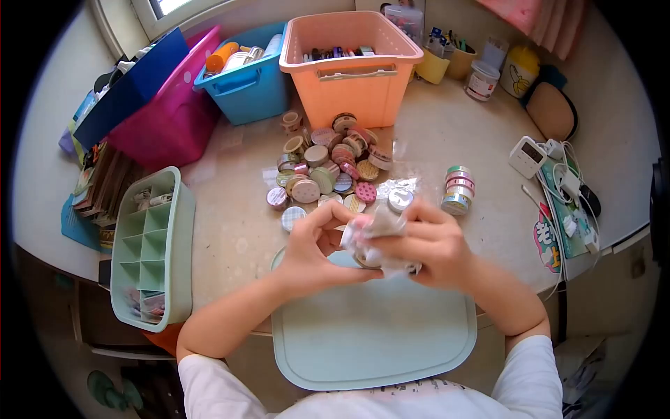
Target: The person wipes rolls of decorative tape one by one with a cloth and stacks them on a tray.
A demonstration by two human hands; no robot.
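Over the pale green lid (377, 335), my right hand (436, 244) grips a crumpled clear plastic wrapper (380, 234), blurred by motion. My left hand (314, 248) is curved beside it, thumb and fingers at a round tape roll (366, 258) partly hidden by the wrapper. Beyond my hands lies a pile of patterned tape rolls (323, 179). A stack of tape rolls (458, 190) stands to the right of the pile. One more roll (400, 199) lies by clear plastic just past my right hand.
A green divided box (185, 244) stands left. Magenta (167, 115), blue (255, 91) and orange (352, 94) bins line the back. Right are a small white clock (527, 156), cables and a power strip (570, 181). Jars (481, 80) stand at the back right.
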